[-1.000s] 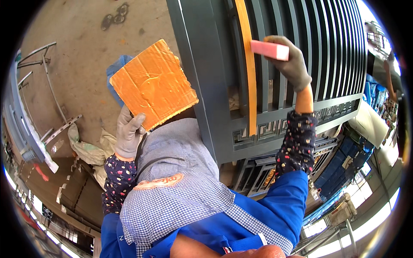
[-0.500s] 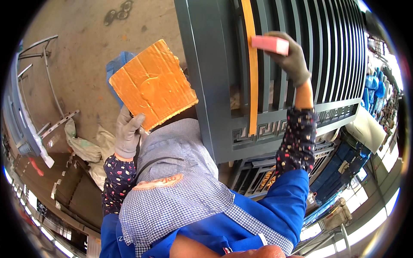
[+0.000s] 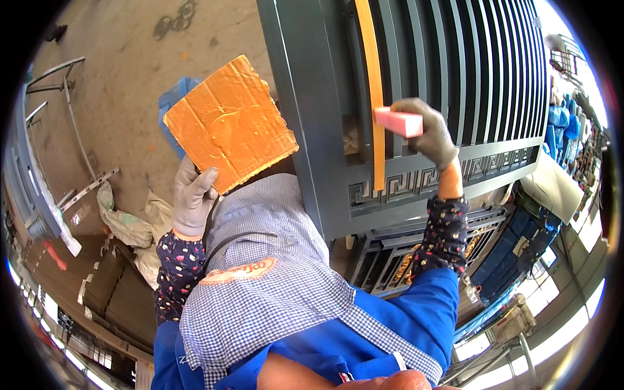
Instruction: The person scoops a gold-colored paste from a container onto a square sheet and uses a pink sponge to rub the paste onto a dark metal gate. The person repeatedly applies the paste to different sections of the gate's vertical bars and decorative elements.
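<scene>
A: Left edge of frame?
B: Grey metal tube frames (image 3: 45, 97) lying on the concrete floor (image 3: 123, 58), upper left. Crumpled pale sacks (image 3: 127, 224) at left centre, brown flat boards (image 3: 97, 292) below them.

A: Left hand?
B: Left hand (image 3: 193, 198), grey glove, left of centre. Fingers closed on the lower corner of an orange glossy square cardboard sheet (image 3: 227, 127), held tilted. Blue cloth (image 3: 175, 107) shows behind the sheet's left edge. Sheet hides the floor behind it; its right corner sits near the gate's left post.

A: Middle?
B: Checked blue-white fabric with a blue garment (image 3: 279, 305) fills the lower centre and blocks whatever is below the hands.

A: Gate?
B: Dark grey metal gate with vertical bars (image 3: 455, 71) and a key-pattern band along its lower rail, upper right. One orange strip (image 3: 372, 97) runs down a bar, ending at the band.

A: Right hand?
B: Right hand (image 3: 429, 130), grey glove, closed round a pink rectangular block (image 3: 398, 121). Block's left end touches the orange strip, just above the pattern band.

A: Beyond that?
B: More dark ornamental gates (image 3: 390, 260) stacked under the forearm. Blue items (image 3: 559, 123) far right, too small to identify.
</scene>
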Action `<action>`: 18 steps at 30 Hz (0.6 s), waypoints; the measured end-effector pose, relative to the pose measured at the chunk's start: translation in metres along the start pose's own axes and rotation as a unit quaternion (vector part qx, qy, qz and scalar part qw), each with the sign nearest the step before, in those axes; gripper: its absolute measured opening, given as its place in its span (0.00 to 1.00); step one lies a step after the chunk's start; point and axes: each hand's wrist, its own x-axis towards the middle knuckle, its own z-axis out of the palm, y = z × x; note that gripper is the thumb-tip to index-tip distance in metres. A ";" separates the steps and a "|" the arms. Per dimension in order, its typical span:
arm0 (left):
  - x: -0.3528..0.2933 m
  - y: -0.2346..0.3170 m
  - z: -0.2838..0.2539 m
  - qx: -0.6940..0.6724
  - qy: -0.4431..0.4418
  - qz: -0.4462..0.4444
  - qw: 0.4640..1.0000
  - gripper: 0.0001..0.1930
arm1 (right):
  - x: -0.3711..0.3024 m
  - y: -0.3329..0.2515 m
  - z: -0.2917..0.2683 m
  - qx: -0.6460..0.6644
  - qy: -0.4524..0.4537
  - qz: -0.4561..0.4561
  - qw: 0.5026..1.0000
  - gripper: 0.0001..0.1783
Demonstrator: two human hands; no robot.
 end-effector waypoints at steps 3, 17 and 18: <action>-0.002 -0.001 -0.001 -0.004 -0.005 -0.003 1.000 0.27 | -0.043 -0.004 0.013 -0.002 -0.012 0.022 1.000 0.21; -0.018 0.009 0.012 0.018 -0.029 -0.008 0.999 0.27 | -0.004 0.009 0.007 0.021 0.066 0.008 0.998 0.19; -0.020 0.009 0.012 0.022 -0.025 -0.007 0.999 0.27 | -0.007 0.009 0.006 0.016 0.060 0.002 0.998 0.19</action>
